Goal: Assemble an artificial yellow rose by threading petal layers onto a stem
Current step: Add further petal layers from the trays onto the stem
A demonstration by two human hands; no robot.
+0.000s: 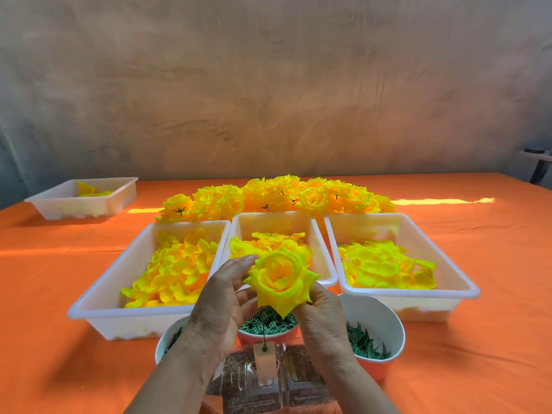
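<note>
A layered yellow rose head (280,280) sits on a thin dark stem (263,327) that stands in a small pale block (264,358). My left hand (222,306) is at the flower's left side, with its fingertips touching the outer petals. Under the flower's right side, my right hand (321,316) cups the bloom from below; its fingers are hidden by the petals. Three white trays hold loose yellow petal layers: left tray (98,303), middle tray (324,264) and right tray (466,286).
A heap of finished yellow roses (277,194) lies behind the trays. Another white tray (59,204) stands far left. Paper cups hold green parts: a left cup (162,343), a middle cup of rings (270,327), a right cup of sepals (385,324). An orange cloth (493,249) covers the table.
</note>
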